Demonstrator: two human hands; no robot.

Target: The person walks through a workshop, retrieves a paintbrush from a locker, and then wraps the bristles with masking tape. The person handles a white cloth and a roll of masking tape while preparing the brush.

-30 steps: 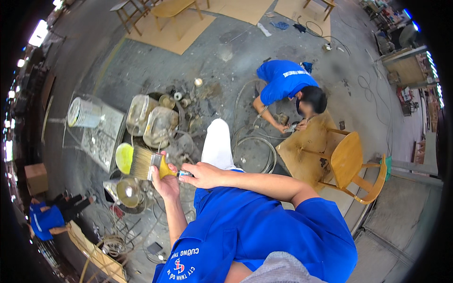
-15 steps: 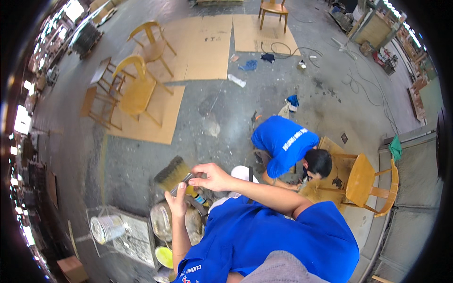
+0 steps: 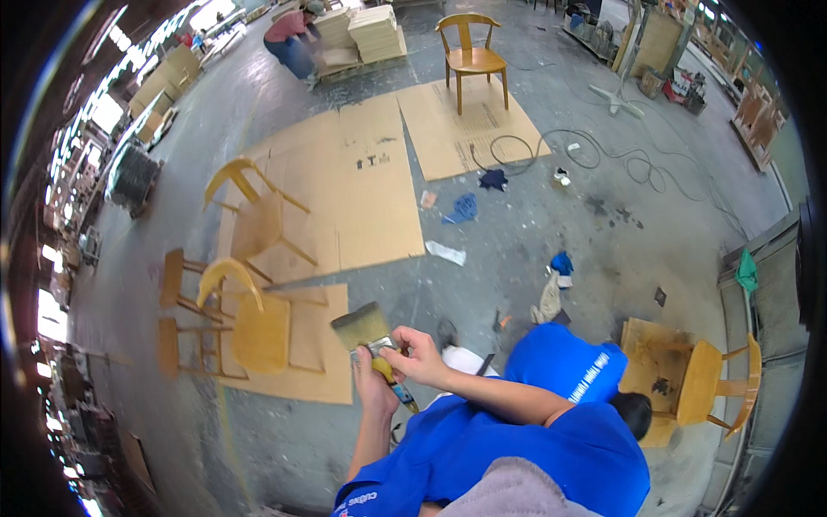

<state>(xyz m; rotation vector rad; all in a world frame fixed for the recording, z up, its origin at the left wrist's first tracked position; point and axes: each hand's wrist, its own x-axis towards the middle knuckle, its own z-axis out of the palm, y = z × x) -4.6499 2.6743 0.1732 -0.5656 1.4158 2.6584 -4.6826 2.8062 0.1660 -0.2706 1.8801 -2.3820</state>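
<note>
Brush (image 3: 363, 330) stays between the gripping fingers of our left hand (image 3: 374, 386) and right hand (image 3: 422, 358) as chairs (image 3: 261, 336) replace buckets ahead (handling seems unfinished).

The paintbrush (image 3: 365, 331) has a yellow handle (image 3: 383, 370), the wearer's shirt (image 3: 534, 448) is blue, the cardboard (image 3: 375, 202) tan.

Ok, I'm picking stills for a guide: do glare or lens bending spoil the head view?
Head view: bright patches along the left edge burn out to white; straight edges bow toward the black rim; yet the brush, left hand and right hand, nearer the middle, are free of glare and readable.
</note>
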